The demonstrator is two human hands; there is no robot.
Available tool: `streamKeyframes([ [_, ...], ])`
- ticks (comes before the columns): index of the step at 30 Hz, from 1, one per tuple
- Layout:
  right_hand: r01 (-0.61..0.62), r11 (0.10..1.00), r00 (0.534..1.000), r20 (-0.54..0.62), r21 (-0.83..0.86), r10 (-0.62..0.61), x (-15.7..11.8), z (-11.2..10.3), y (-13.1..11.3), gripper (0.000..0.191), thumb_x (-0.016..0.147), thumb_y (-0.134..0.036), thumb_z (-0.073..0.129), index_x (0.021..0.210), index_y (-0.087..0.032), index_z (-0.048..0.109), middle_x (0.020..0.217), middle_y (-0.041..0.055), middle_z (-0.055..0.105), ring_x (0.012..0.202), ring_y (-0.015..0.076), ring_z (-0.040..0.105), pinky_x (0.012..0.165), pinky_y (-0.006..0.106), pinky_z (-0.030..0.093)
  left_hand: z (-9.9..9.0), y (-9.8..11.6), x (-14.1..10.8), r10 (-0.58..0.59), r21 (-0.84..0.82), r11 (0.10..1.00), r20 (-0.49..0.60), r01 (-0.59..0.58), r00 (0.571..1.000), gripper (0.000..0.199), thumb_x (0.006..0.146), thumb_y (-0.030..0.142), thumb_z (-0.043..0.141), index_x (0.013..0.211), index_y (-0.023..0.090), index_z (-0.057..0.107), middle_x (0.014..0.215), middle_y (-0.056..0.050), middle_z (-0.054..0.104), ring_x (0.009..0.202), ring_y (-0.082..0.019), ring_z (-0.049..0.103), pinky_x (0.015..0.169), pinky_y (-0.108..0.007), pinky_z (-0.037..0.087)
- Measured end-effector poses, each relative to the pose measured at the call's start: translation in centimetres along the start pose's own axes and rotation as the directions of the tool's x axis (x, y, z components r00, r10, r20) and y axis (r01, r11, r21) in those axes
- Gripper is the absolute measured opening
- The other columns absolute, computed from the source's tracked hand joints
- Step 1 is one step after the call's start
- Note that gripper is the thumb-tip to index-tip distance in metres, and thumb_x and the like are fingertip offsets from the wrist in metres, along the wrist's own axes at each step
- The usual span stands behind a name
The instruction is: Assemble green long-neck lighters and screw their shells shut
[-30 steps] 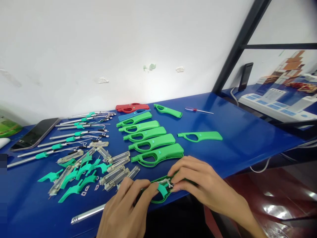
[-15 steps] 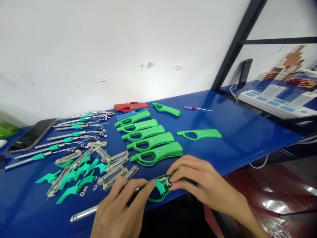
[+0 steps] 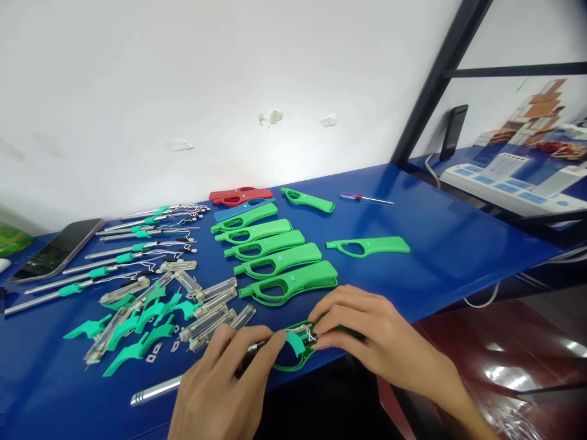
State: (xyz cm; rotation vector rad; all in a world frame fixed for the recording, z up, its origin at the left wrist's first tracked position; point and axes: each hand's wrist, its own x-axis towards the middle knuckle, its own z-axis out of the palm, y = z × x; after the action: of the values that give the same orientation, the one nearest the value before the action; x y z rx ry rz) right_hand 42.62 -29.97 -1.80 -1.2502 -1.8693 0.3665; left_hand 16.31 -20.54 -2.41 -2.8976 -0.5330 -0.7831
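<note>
Right hand (image 3: 362, 321): thumb and fingers pinching rear of open green shell (image 3: 293, 369) beside white wires (image 3: 310, 333), apparently keeping them tucked in. Left hand (image 3: 224, 379): thumb and forefinger pinching front end, seemingly steadying it; exact contact hidden. Shell sits between hands at near edge of blue table (image 3: 458, 232), teal trigger (image 3: 296, 344) inside. Metal tube (image 3: 156, 391) sticks out past left hand. Beyond: green casings (image 3: 305, 275) in row; clear tanks (image 3: 211, 322), loose triggers (image 3: 160, 333) grouped leftward, likely for easy reach.
</note>
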Motion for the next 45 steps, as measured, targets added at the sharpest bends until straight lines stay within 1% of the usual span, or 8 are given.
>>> streamKeyframes([
  [10, 0.023, 1.000, 1.000, 0.017, 0.020, -0.023, -0.2, -0.2, -0.3, 0.015, 0.111, -0.029, 0.066, 0.103, -0.021, 0.075, 0.110, 0.0013, 0.076, 0.098, 0.0153, 0.069, 0.090, 0.031, 0.051, -0.6, 0.2, -0.4, 0.028, 0.062, 0.998, 0.068, -0.032, 0.997, 0.049, 0.096, 0.000, 0.058, 0.138, 0.021, 0.069, 0.117, -0.008, 0.072, 0.098, -0.023, 0.059, 0.055, -0.024, 0.046],
  [16, 0.021, 1.000, 1.000, 0.020, 0.016, -0.021, -0.2, -0.2, -0.3, 0.010, 0.110, -0.026, 0.069, 0.102, -0.021, 0.072, 0.110, 0.0000, 0.075, 0.098, 0.0142, 0.068, 0.091, 0.030, 0.049, -0.7, 0.8, -0.2, 0.077, 0.017, 0.997, 0.102, -0.079, 0.992, 0.030, 0.106, 0.025, 0.063, 0.135, 0.024, 0.071, 0.123, -0.006, 0.074, 0.107, -0.026, 0.064, 0.070, -0.029, 0.056],
  [19, 0.026, 1.000, 1.000, 0.016, 0.007, -0.026, -0.3, -0.1, -0.3, 0.009, 0.109, -0.026, 0.069, 0.102, -0.021, 0.072, 0.111, -0.0002, 0.075, 0.098, 0.0143, 0.068, 0.091, 0.031, 0.047, -0.7, 1.2, 0.2, 0.027, 0.002, 1.000, 0.055, -0.028, 0.998, 0.026, 0.108, 0.028, 0.061, 0.131, 0.024, 0.071, 0.119, -0.006, 0.074, 0.104, -0.024, 0.066, 0.068, -0.028, 0.054],
  [25, 0.024, 0.997, 1.000, 0.021, -0.068, -0.023, -0.6, 0.1, -0.8, 0.005, 0.110, -0.022, 0.068, 0.105, -0.021, 0.069, 0.114, 0.0008, 0.074, 0.103, 0.0156, 0.068, 0.095, 0.033, 0.046, -0.4, 2.2, 1.2, -0.013, 0.029, 0.999, -0.101, 0.016, 0.995, 0.017, 0.108, 0.024, 0.062, 0.122, 0.019, 0.070, 0.111, -0.006, 0.073, 0.101, -0.024, 0.063, 0.084, -0.036, 0.053],
  [31, 0.039, 0.978, 0.999, 0.013, -0.203, -0.037, -1.0, 0.4, -1.4, 0.012, 0.114, -0.023, 0.059, 0.110, -0.022, 0.070, 0.118, 0.0000, 0.072, 0.108, 0.0161, 0.065, 0.097, 0.035, 0.045, -0.4, 2.4, 1.2, -0.055, -0.042, 0.998, -0.077, 0.052, 0.996, 0.018, 0.108, 0.024, 0.063, 0.124, 0.019, 0.070, 0.102, -0.004, 0.071, 0.092, -0.019, 0.061, 0.072, -0.030, 0.053],
  [34, 0.059, 0.964, 0.998, 0.016, -0.261, -0.056, -1.1, 0.5, -1.7, 0.012, 0.114, -0.022, 0.059, 0.109, -0.020, 0.070, 0.119, 0.0014, 0.071, 0.108, 0.0163, 0.064, 0.093, 0.035, 0.045, -0.2, 2.3, 0.9, -0.019, -0.025, 1.000, -0.064, 0.018, 0.998, 0.021, 0.109, 0.024, 0.062, 0.128, 0.019, 0.070, 0.105, -0.004, 0.072, 0.094, -0.019, 0.063, 0.077, -0.031, 0.055],
  [39, 0.123, 0.917, 0.992, 0.012, -0.380, -0.128, -1.5, 0.5, -2.3, 0.016, 0.114, -0.023, 0.059, 0.102, -0.016, 0.068, 0.118, 0.0062, 0.070, 0.106, 0.0195, 0.063, 0.089, 0.037, 0.044, 0.0, 2.0, 0.1, 0.037, 0.060, 0.998, -0.050, -0.033, 0.998, 0.029, 0.109, 0.026, 0.062, 0.134, 0.013, 0.070, 0.109, -0.008, 0.074, 0.093, -0.020, 0.064, 0.070, -0.029, 0.055],
  [45, 0.101, 0.947, 0.991, -0.050, -0.304, -0.122, -2.0, 0.8, -1.5, 0.011, 0.113, -0.026, 0.063, 0.119, -0.018, 0.068, 0.121, 0.0057, 0.070, 0.107, 0.0185, 0.064, 0.095, 0.034, 0.050, 0.2, 2.2, -0.5, 0.024, 0.133, 0.991, -0.040, -0.019, 0.999, 0.030, 0.110, 0.028, 0.059, 0.136, 0.020, 0.071, 0.117, -0.006, 0.075, 0.096, -0.018, 0.066, 0.063, -0.023, 0.052],
])
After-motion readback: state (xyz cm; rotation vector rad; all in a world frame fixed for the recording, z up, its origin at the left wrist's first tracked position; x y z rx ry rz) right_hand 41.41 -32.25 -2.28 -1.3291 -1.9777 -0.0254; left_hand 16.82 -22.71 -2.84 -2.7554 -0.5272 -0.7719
